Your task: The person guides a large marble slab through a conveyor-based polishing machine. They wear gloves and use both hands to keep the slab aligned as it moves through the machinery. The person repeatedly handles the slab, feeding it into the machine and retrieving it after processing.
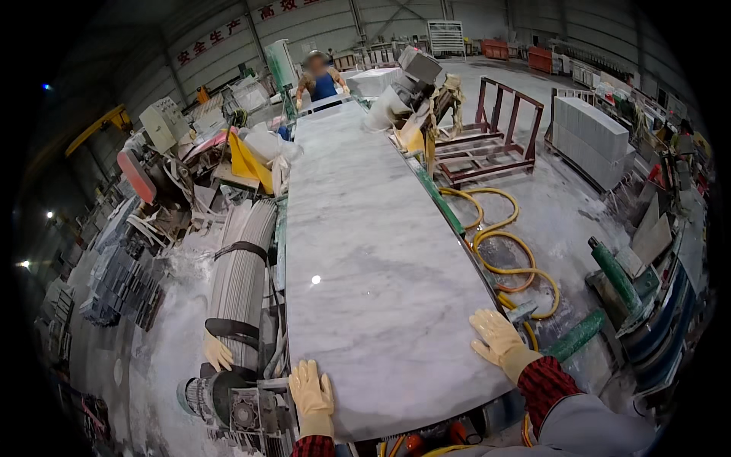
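A long white-grey marble slab (365,228) lies flat in front of me on a green-framed machine bed, stretching away to its far end. On its near left corner rests my left hand (311,390) in a cream rubber glove, palm down with fingers stretched forward. My right hand (499,339), gloved the same way, lies on the slab's near right edge, fingers reaching inward over the surface. Neither hand is wrapped round anything. A co-worker (321,80) in a blue apron stands at the far end, hands near the slab's edges.
A rolled ribbed cover (240,282) and a motor (202,396) sit left of the bed; a spare cream glove (218,352) hangs there. Yellow hose (525,259) coils on the right floor, near a dark red metal rack (491,137). Stacked white blocks (590,137) stand beyond.
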Demonstrator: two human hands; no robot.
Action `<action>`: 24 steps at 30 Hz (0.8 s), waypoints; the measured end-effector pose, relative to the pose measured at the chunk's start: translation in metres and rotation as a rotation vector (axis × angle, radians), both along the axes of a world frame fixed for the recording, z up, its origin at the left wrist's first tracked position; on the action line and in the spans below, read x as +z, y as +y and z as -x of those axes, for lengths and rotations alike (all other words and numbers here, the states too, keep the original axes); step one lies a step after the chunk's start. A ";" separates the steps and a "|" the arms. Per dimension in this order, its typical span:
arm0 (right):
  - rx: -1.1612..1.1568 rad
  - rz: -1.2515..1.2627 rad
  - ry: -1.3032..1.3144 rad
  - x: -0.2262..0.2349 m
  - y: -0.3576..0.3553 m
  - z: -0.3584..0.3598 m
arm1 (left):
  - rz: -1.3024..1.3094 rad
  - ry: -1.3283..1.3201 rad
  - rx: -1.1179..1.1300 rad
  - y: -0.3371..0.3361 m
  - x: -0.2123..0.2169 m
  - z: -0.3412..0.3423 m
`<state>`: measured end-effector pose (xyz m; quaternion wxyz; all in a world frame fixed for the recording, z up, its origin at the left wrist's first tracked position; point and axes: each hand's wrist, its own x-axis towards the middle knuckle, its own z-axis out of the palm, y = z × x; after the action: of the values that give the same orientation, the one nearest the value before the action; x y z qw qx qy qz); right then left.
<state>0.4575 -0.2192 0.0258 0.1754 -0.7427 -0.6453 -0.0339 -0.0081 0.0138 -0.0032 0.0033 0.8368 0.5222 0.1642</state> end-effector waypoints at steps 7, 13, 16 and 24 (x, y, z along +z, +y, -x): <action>-0.007 0.020 -0.005 -0.006 -0.001 -0.004 | 0.034 -0.004 0.008 -0.001 0.001 -0.003; -0.010 0.041 0.019 -0.002 -0.001 -0.002 | 0.062 -0.014 0.017 -0.002 0.004 -0.003; -0.008 0.026 0.016 -0.005 -0.003 -0.002 | -0.006 0.000 0.023 -0.002 -0.001 -0.002; -0.036 0.074 0.037 -0.008 -0.007 -0.001 | 0.014 -0.027 0.028 -0.004 0.001 -0.002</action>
<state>0.4588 -0.2262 0.0179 0.1590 -0.7606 -0.6295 0.0004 -0.0062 0.0096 -0.0025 0.0139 0.8270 0.5352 0.1716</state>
